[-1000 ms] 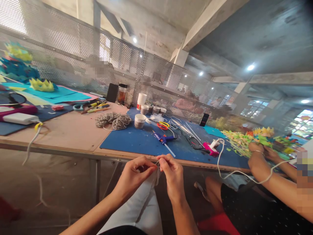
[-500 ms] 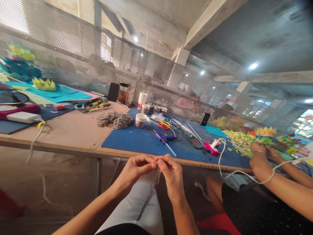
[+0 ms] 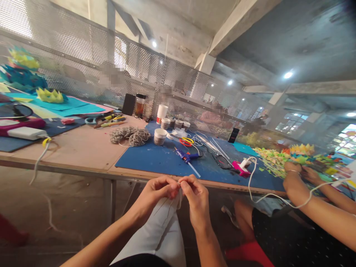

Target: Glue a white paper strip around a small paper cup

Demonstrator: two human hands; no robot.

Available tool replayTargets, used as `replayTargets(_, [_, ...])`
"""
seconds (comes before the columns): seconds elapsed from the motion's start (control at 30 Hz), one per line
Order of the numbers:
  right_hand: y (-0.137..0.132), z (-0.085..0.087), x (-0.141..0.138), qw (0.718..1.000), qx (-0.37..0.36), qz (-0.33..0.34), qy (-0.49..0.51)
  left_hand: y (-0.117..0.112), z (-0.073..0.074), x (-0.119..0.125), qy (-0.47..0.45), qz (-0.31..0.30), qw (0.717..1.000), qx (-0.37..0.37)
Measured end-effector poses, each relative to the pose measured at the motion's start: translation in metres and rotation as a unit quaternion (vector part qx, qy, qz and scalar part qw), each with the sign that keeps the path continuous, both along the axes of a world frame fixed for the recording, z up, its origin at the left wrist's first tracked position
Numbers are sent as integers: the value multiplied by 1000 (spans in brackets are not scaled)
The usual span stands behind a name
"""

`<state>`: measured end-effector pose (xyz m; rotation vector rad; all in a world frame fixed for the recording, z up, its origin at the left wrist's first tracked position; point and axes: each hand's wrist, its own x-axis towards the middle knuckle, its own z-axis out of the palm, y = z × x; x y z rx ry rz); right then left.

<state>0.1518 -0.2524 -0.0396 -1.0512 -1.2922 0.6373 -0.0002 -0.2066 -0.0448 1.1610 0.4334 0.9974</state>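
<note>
Over my lap, just in front of the table edge, my left hand (image 3: 159, 190) and my right hand (image 3: 196, 194) meet fingertip to fingertip. Both are pinched on a thin light string (image 3: 180, 196), whose loose strands hang down over my white trousers. The fingers hide the spot where the string is held. On the table beyond lie bundles of grey-brown string (image 3: 130, 136). A blue glue gun (image 3: 185, 156) with a clear glue stick rests on the blue mat (image 3: 147, 159).
Paper cups (image 3: 160, 136), red-and-yellow-handled scissors (image 3: 186, 141) and a pink power strip (image 3: 241, 168) are on the mat. A white cable (image 3: 250, 185) loops off the edge at right. A co-worker's arms (image 3: 302, 191) reach over paper scraps there. Cutting tools (image 3: 111, 121) lie back left.
My left fingertips have drawn back slightly from the right ones. The hanging strands have shifted left and spread apart. My right hand has barely moved.
</note>
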Motion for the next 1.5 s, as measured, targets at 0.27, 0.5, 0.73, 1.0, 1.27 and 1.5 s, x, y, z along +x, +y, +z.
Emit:
replayTargets(0.27, [2,-3,1,1000,-8,12,3,6,-6,-1,-28,-99,990,-94])
replayTargets(0.5, [2,-5,1,1000,-5,-2,-1,3,-4,3,28,50,998,23])
replayTargets(0.73, [1,-4,0,1000,8,-9,-14,-2,-2,5,74,142,982,102])
replayTargets(1.0, [-2,3,-3,1000,19,20,-7,4,2,1,-29,-52,994,-94])
replayTargets(1.27, [-1,-1,-2,997,47,-23,-48,4,2,3,-21,-34,993,-110])
replayTargets(1.5, [-2,-5,-6,988,76,-72,-117,3,-1,4,-34,20,990,-137])
